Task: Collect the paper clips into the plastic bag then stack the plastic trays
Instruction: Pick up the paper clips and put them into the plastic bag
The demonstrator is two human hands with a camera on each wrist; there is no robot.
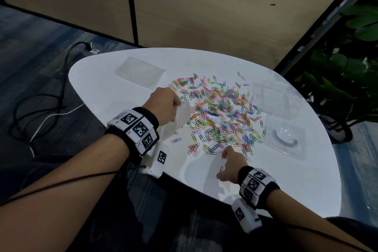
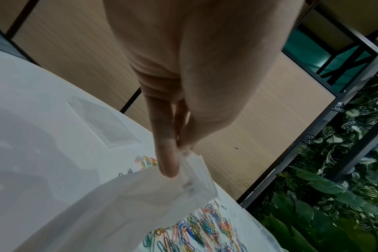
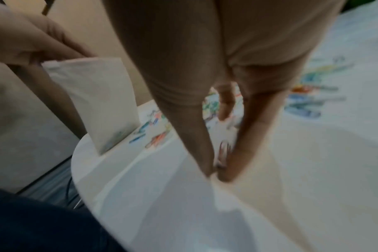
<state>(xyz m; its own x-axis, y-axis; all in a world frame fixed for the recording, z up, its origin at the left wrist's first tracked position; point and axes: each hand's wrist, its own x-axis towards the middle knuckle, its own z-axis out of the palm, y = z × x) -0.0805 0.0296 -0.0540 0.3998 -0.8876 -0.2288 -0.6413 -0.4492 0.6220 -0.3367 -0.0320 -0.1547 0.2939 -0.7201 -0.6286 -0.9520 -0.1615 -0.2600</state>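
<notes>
Several coloured paper clips lie spread over the middle of the white table. My left hand pinches the top edge of a frosted plastic bag at the pile's left side; the bag's bottom rests on the table. The left wrist view shows that hand pinching the bag at its zip strip. My right hand is at the pile's near edge. In the blurred right wrist view its thumb and a finger meet round a reddish clip. Bag stands to its left.
A frosted tray lies at the back left. Two clear trays sit on the right, one behind the other, which has a round dent. Cables run over the floor at left. Plants stand to the right.
</notes>
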